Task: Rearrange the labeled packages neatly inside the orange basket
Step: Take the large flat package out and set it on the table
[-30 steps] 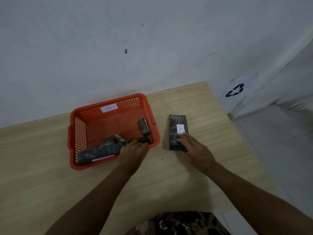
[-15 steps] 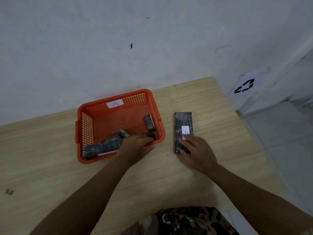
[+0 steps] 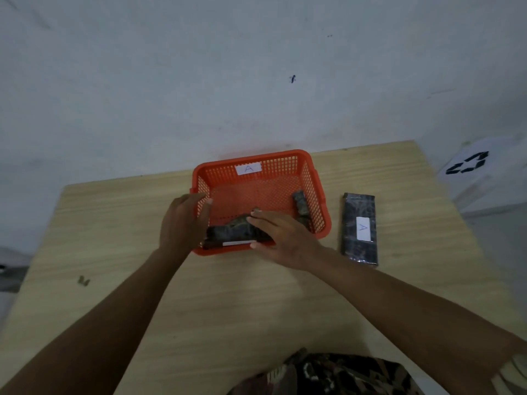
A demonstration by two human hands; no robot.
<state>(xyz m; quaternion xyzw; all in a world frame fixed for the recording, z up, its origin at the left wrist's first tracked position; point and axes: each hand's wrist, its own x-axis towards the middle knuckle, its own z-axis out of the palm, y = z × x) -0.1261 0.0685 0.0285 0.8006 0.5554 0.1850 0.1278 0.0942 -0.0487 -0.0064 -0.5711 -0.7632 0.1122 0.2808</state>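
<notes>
An orange basket (image 3: pixel 313 195) is seen on a pale wooden surface (image 3: pixel 256 303), set toward 12 o'clock from the person, close to a whitish wall (image 3: pixel 199 81). A white label marked "A" (image 3: pixel 248 168) is fixed to the inside of the basket's far wall.

Inside the basket, a dark wrapped package (image 3: pixel 231 232) is laid lengthwise along the near wall, a white strip showing on its near edge. A smaller dark package (image 3: pixel 300 202) is propped against the wall at the basket's 3 o'clock side. Further dark wrapping is glimpsed between the two; how many pieces it makes cannot be told.

The left hand (image 3: pixel 182 220) is placed at the basket's 9 o'clock wall, fingers loosely together and curved over the rim; whether the rim is actually gripped cannot be told. The right hand (image 3: pixel 281 238) is laid, palm down, over the near right end of the long package, fingers extended and slightly spread, thumb at the near wall. A firm pinch is not shown.

Outside the basket, at its 3 o'clock, a flat dark package with a white "A" label (image 3: pixel 360 228) is lying on the surface, apart from the basket and untouched by either hand.

At 2 o'clock, beyond the surface's edge, a white sheet bearing a black recycling symbol (image 3: pixel 467 163) is noted. Camouflage-patterned fabric (image 3: pixel 328 374) is seen at 6 o'clock. A small dark scrap (image 3: pixel 83 280) is lying at 8 o'clock.
</notes>
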